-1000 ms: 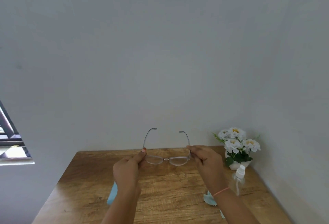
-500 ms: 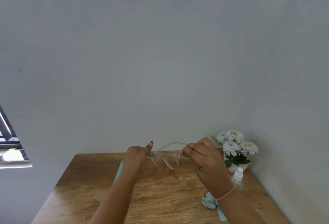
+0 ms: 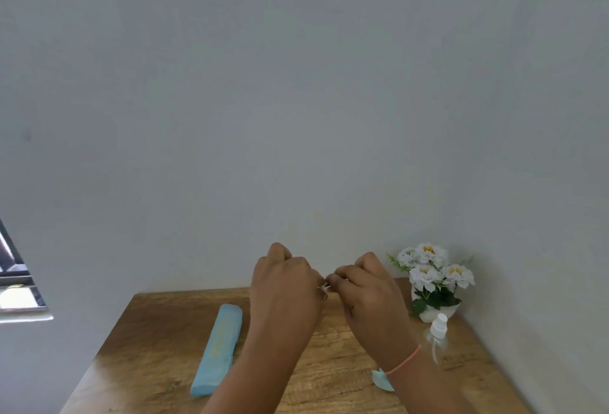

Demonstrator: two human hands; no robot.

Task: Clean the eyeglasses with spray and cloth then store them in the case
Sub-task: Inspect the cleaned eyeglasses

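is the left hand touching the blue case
Apart. The head view shows a strip of bare table between the left hand and the blue case; the hand is raised beside the right hand, holding the eyeglasses.

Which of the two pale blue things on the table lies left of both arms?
The case, a long narrow bar lying fully in view. The other, the cloth, is only a small jagged corner peeking out on the right.
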